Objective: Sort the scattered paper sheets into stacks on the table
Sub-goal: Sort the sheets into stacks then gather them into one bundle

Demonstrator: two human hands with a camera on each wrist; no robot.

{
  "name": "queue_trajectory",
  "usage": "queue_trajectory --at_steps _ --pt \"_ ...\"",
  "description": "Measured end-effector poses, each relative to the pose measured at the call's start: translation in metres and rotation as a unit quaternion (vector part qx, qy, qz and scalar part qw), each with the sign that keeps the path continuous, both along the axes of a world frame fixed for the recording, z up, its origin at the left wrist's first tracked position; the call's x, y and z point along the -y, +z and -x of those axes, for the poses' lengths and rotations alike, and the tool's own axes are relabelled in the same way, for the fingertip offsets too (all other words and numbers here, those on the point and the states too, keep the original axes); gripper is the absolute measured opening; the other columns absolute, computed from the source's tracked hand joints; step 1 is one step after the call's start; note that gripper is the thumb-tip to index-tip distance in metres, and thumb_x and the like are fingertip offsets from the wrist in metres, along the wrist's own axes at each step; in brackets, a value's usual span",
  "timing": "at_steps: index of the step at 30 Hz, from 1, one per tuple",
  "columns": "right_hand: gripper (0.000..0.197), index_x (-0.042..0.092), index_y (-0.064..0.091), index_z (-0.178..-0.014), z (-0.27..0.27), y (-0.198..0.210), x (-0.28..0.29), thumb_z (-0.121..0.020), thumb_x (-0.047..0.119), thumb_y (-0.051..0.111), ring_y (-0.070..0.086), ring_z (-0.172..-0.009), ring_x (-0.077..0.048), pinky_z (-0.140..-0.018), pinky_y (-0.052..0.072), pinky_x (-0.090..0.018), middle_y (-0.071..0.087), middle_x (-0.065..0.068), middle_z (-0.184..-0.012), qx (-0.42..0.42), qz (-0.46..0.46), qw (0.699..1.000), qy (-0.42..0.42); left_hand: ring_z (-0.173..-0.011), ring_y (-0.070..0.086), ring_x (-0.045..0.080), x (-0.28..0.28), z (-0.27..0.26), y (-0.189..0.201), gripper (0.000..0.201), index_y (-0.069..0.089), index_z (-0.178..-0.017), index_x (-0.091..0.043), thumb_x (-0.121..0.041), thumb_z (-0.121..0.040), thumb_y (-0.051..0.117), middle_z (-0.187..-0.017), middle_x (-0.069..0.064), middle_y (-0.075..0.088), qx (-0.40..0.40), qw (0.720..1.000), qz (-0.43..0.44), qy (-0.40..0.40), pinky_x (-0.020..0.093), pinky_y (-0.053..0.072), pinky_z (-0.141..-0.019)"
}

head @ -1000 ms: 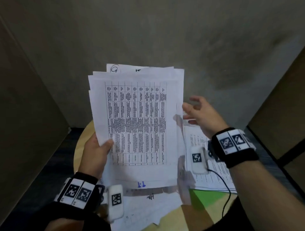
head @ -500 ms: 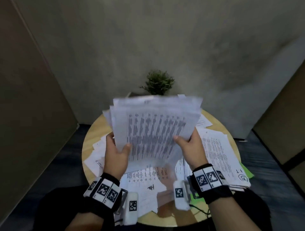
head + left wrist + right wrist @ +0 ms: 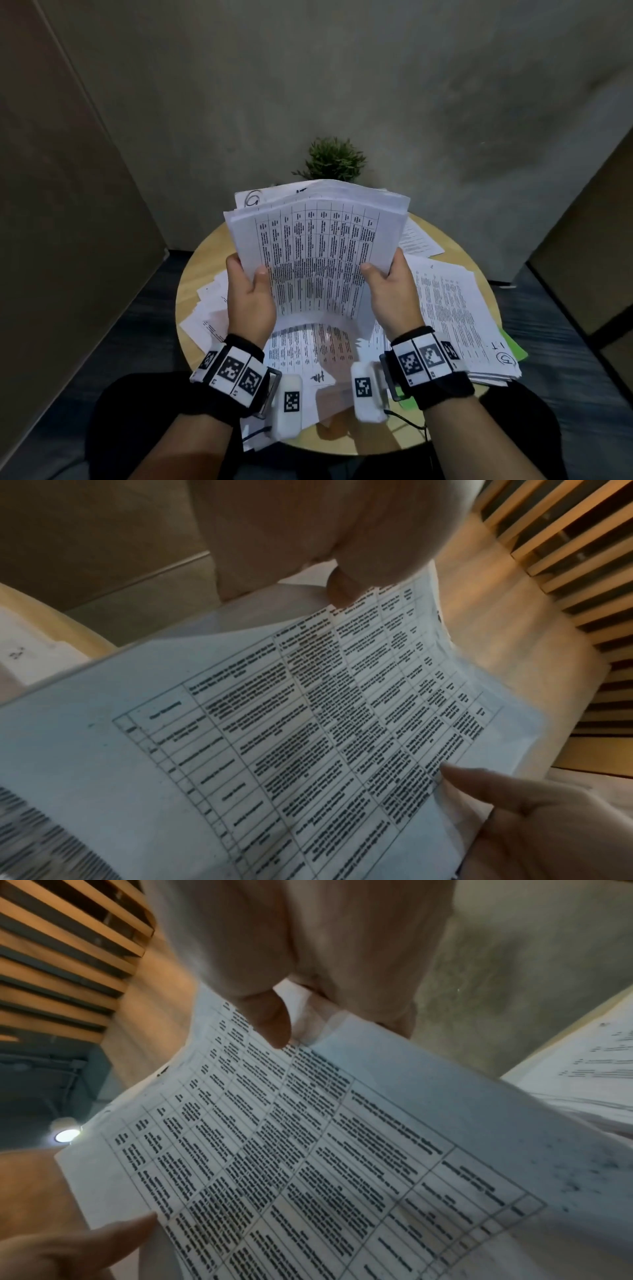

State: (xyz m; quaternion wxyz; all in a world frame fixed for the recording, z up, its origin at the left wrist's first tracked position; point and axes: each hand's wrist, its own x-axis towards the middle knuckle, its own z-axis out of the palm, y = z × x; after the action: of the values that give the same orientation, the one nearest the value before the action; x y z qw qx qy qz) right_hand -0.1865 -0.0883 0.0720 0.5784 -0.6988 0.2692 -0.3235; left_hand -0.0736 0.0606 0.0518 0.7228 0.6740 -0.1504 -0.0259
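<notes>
I hold a bundle of white printed sheets (image 3: 318,253) upright over the round wooden table (image 3: 191,284), its front page a dense table of text. My left hand (image 3: 251,291) grips the bundle's left edge, thumb on the front. My right hand (image 3: 390,287) grips the right edge the same way. The bundle's lower edge curves down toward loose sheets (image 3: 308,346) on the table. The same front page (image 3: 308,737) fills the left wrist view and, as the page (image 3: 308,1150), the right wrist view. A thick stack of printed sheets (image 3: 455,315) lies on the table's right side.
More loose sheets (image 3: 209,305) spread over the table's left part. A green folder (image 3: 517,353) pokes out under the right stack. A small potted plant (image 3: 334,161) stands at the table's far edge, by the grey wall. Dark floor surrounds the table.
One second ago only my left hand held the bundle high. My right hand has since taken its right edge, and the bundle has come down toward the table.
</notes>
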Motion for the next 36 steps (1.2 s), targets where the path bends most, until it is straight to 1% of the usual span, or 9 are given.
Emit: queue_trajectory --at_steps 4,7,9,16,18,20,23,28,36 --pt "0.032 0.018 0.046 -0.122 0.005 -0.023 0.000 -0.093 0.008 0.055 0.058 -0.089 0.002 -0.069 0.048 -0.014 0.061 0.012 -0.101 -0.057 -0.018 0.998 -0.011 -0.106 0.056 0.022 0.000 0.003 -0.021 0.025 0.035 -0.116 -0.026 -0.008 -0.101 0.041 -0.115 -0.001 0.056 -0.054 0.997 -0.041 -0.022 0.046 0.048 -0.095" --pt "0.041 0.014 0.039 -0.131 0.007 -0.049 0.001 -0.094 0.011 0.054 0.060 -0.099 -0.015 -0.083 0.050 -0.027 0.061 -0.001 -0.113 -0.130 -0.021 0.991 -0.006 -0.094 0.056 0.017 -0.002 0.005 -0.040 0.023 0.031 -0.116 -0.022 -0.006 -0.101 0.039 -0.116 0.005 0.053 -0.059 0.994 -0.082 -0.029 0.038 0.047 -0.088" --pt "0.050 0.013 0.032 -0.140 0.007 -0.062 0.002 -0.095 0.012 0.053 0.059 -0.099 -0.014 -0.089 0.049 -0.034 0.058 -0.006 -0.123 -0.172 -0.024 0.985 0.005 -0.098 0.054 0.021 -0.002 0.006 -0.050 0.020 0.031 -0.114 -0.019 -0.005 -0.101 0.038 -0.118 0.008 0.052 -0.059 0.992 -0.108 -0.026 0.035 0.045 -0.090" --pt "0.032 0.017 0.045 -0.124 0.016 -0.069 0.020 -0.095 0.004 0.044 0.056 -0.096 -0.016 -0.075 0.050 -0.027 0.059 -0.003 -0.116 -0.218 -0.030 0.974 0.055 -0.109 0.050 0.024 0.007 0.007 -0.052 0.033 0.033 -0.131 -0.013 -0.001 -0.100 0.033 -0.131 0.011 0.050 -0.048 0.973 -0.221 -0.055 0.031 0.039 -0.098" --pt "0.025 0.016 0.048 -0.116 0.025 -0.060 0.036 -0.094 0.005 0.044 0.058 -0.097 -0.019 -0.082 0.052 -0.037 0.060 -0.004 -0.109 -0.216 -0.036 0.975 0.034 -0.100 0.052 0.017 0.020 0.011 -0.040 0.037 0.033 -0.137 -0.012 -0.003 -0.101 0.034 -0.129 0.003 0.050 -0.026 0.969 -0.237 -0.069 0.025 0.042 -0.094" --pt "0.022 0.014 0.049 -0.111 0.038 -0.048 0.057 -0.092 0.005 0.044 0.057 -0.093 -0.019 -0.076 0.048 -0.031 0.060 -0.002 -0.102 -0.210 -0.015 0.978 -0.007 -0.102 0.052 0.011 0.042 0.014 -0.030 0.037 0.036 -0.137 -0.009 -0.001 -0.100 0.037 -0.126 -0.003 0.048 -0.017 0.966 -0.243 -0.087 0.018 0.038 -0.091" --pt "0.018 0.010 0.050 -0.103 0.063 -0.034 0.094 -0.089 0.001 0.044 0.053 -0.087 -0.021 -0.062 0.037 -0.027 0.058 0.000 -0.090 -0.218 0.017 0.972 -0.080 -0.107 0.057 0.020 0.086 0.019 -0.026 0.031 0.047 -0.126 -0.008 0.000 -0.095 0.048 -0.118 0.005 0.060 -0.009 0.965 -0.233 -0.122 0.024 0.040 -0.088" --pt "0.029 -0.002 0.049 -0.116 0.100 -0.041 0.155 -0.088 0.000 0.044 0.054 -0.103 -0.035 -0.077 0.039 -0.034 0.057 -0.019 -0.113 -0.319 0.036 0.934 -0.155 -0.095 0.062 0.022 0.158 0.041 -0.036 0.035 0.053 -0.125 -0.008 0.002 -0.092 0.052 -0.107 0.006 0.065 -0.038 0.951 -0.244 -0.185 0.027 0.048 -0.081" --pt "0.038 -0.004 0.044 -0.124 0.116 -0.087 0.198 -0.091 0.011 0.052 0.054 -0.113 -0.039 -0.082 0.043 -0.033 0.055 -0.025 -0.124 -0.461 0.022 0.869 -0.178 -0.125 0.051 0.028 0.208 0.075 -0.073 0.049 0.039 -0.141 -0.005 -0.010 -0.094 0.051 -0.140 0.013 0.051 -0.057 0.878 -0.398 -0.258 0.028 0.042 -0.095"
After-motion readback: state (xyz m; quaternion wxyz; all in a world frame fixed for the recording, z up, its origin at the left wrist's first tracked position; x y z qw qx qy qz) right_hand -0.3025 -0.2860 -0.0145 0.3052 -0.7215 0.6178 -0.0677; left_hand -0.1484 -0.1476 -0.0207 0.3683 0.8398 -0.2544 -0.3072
